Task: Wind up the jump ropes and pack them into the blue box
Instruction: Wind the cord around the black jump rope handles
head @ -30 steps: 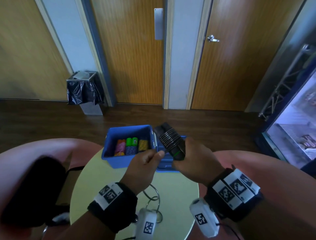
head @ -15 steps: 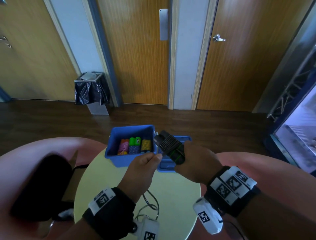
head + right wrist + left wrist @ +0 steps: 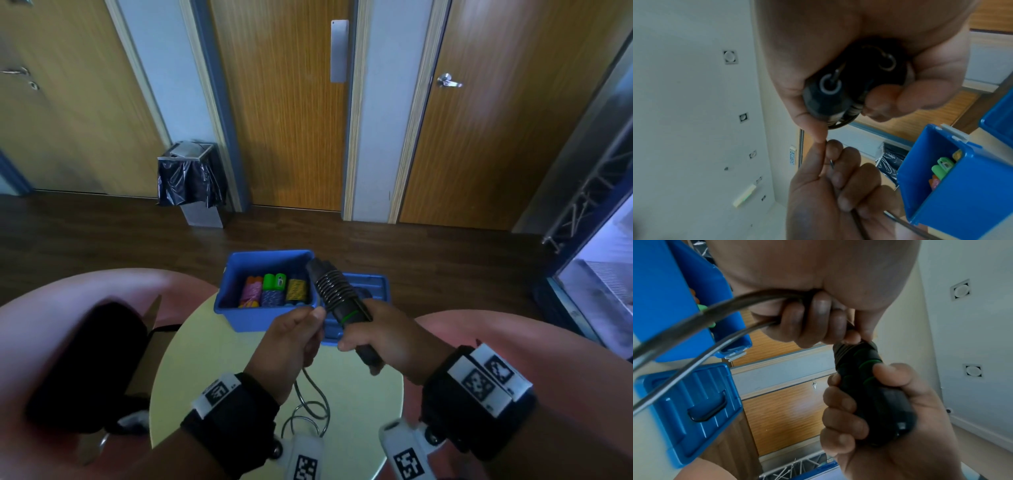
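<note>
Head view: right hand (image 3: pixel 387 337) fingers curled tight round two black handles (image 3: pixel 339 299) held together, tilted up and away over the table (image 3: pixel 212 346). Rope coils sit around the upper part of the handles. Left hand (image 3: pixel 291 342) just beside, fingers closed on the rope (image 3: pixel 310 404), pinching it near the handles; slack loops lie on the table below the wrists.

Left wrist view: two strands of rope pass out of the left fist.

Box (image 3: pixel 253 315) stands open at the table's far edge, beyond the hands, colourful bundles (image 3: pixel 274 291) inside. Lid (image 3: pixel 373 286) lies flat, touching the box on its right.
</note>
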The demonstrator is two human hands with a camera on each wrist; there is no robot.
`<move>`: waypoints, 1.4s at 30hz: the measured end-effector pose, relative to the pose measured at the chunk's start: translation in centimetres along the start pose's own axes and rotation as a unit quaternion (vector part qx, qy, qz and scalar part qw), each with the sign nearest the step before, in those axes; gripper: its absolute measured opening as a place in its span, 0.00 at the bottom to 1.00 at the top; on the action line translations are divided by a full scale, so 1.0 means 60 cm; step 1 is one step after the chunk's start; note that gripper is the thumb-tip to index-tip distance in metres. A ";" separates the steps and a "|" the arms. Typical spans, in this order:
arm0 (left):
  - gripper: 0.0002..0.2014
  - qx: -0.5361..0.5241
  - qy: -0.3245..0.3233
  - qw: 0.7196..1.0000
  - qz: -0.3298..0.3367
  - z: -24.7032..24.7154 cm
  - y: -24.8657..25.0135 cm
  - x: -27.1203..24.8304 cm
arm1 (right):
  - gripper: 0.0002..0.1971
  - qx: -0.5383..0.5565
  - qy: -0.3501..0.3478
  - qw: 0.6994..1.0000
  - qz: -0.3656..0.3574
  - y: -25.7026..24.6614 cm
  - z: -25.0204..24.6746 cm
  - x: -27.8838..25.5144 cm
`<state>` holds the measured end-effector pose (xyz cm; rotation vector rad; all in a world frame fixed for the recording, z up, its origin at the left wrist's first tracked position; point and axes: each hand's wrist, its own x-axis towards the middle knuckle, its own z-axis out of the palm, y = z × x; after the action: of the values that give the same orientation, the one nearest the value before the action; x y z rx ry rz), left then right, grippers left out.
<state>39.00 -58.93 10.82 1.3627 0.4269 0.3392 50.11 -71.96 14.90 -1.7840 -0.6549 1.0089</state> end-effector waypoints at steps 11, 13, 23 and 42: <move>0.29 -0.110 -0.070 0.991 0.023 0.019 0.021 0.031 | 0.27 0.267 -0.249 0.931 0.024 -0.004 -0.009 -0.001; 0.22 -0.121 -0.065 0.990 0.031 0.023 0.031 0.032 | 0.27 0.279 -0.279 0.918 0.031 -0.003 -0.013 -0.001; 0.08 -0.029 0.049 0.995 0.081 0.024 0.031 0.057 | 0.18 0.107 -0.020 0.994 0.009 -0.012 -0.005 0.020; 0.16 -0.005 -0.003 1.000 -0.017 -0.009 0.006 0.052 | 0.12 -0.012 0.123 0.992 -0.035 -0.020 -0.013 0.015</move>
<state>41.46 -56.93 10.80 1.3452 0.4433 0.3091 51.25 -71.14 15.82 -1.8549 -0.5734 0.7217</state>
